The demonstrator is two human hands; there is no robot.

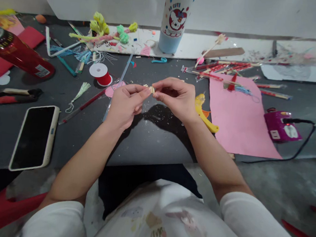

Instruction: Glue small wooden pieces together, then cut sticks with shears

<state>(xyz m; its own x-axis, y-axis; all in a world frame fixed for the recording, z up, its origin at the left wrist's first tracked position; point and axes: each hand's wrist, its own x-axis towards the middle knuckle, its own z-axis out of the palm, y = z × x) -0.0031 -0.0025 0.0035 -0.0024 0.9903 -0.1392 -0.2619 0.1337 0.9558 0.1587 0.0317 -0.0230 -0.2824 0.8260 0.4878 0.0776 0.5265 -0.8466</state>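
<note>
My left hand (pixel 126 104) and my right hand (pixel 178 98) meet over the middle of the dark table, fingertips pinched close together. Between them is a small pale yellow piece (pixel 152 90), too small to name; a second pale bit (pixel 145 85) shows at my left fingertips. I cannot tell whether the two bits are joined. Beneath my hands, tiny pale crumbs lie scattered. A spool of red thread (pixel 104 78) stands left of my left hand. By my right wrist lies a yellow-handled tool (pixel 208 120), partly hidden by that wrist.
A phone (pixel 36 137), pliers (pixel 10 96) and a red can (pixel 22 57) are on the left. A tumbler (pixel 173 27) stands at the back. Pink paper (pixel 240 122), wrapped sticks (pixel 228 68) and a purple box (pixel 281 126) with a black cable (pixel 308 137) lie right.
</note>
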